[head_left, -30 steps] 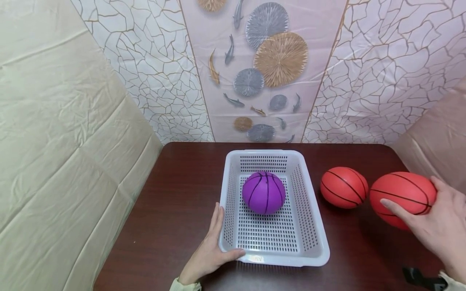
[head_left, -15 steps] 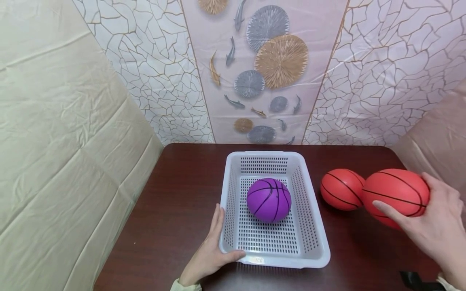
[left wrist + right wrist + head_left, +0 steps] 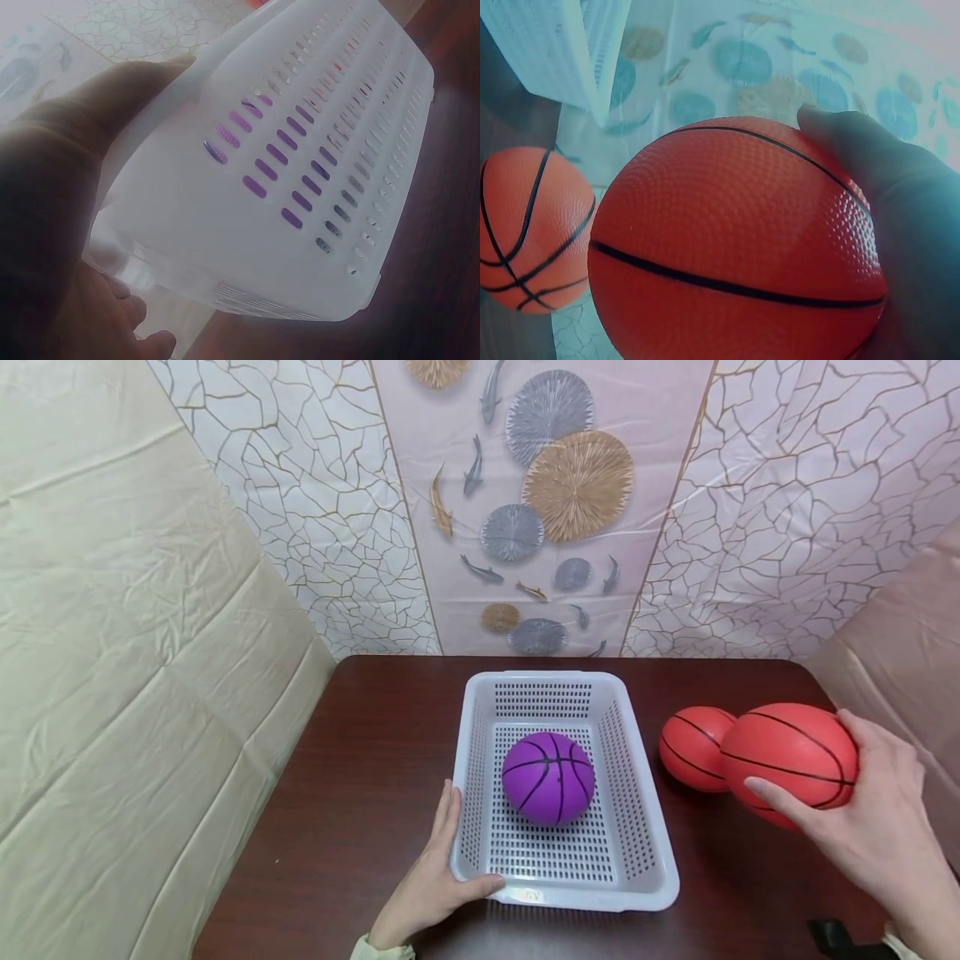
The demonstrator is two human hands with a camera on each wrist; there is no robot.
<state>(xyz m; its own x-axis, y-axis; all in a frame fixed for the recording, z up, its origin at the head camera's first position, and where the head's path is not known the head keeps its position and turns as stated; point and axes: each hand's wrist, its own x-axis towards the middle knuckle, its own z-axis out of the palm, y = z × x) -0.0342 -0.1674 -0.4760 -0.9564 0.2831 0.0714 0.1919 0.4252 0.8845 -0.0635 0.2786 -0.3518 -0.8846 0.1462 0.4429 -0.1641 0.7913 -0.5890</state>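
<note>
A white perforated plastic basket [image 3: 652, 827] stands on the dark table with a purple toy basketball [image 3: 548, 779] inside. My left hand [image 3: 429, 878] holds its near left corner, fingers along the left wall and thumb over the front rim. In the left wrist view, purple shows through the slots of the basket wall [image 3: 172, 184]. My right hand [image 3: 873, 806] grips a red toy basketball [image 3: 791, 760] from its right side, right of the basket; its far fingers are mostly hidden behind the ball. The thumb shows against the ball [image 3: 735, 225] in the right wrist view.
A second red basketball [image 3: 688, 750] rests on the table [image 3: 360, 777] between the basket and the held ball, partly covered by the latter in the head view. A patterned cloth [image 3: 525, 568] hangs behind the table, and a pale padded cloth [image 3: 150, 652] rises at the left.
My right hand has moved left with the red basketball, which now overlaps the other red one in view. The purple ball has rolled nearer within the basket. My left hand stays in place.
</note>
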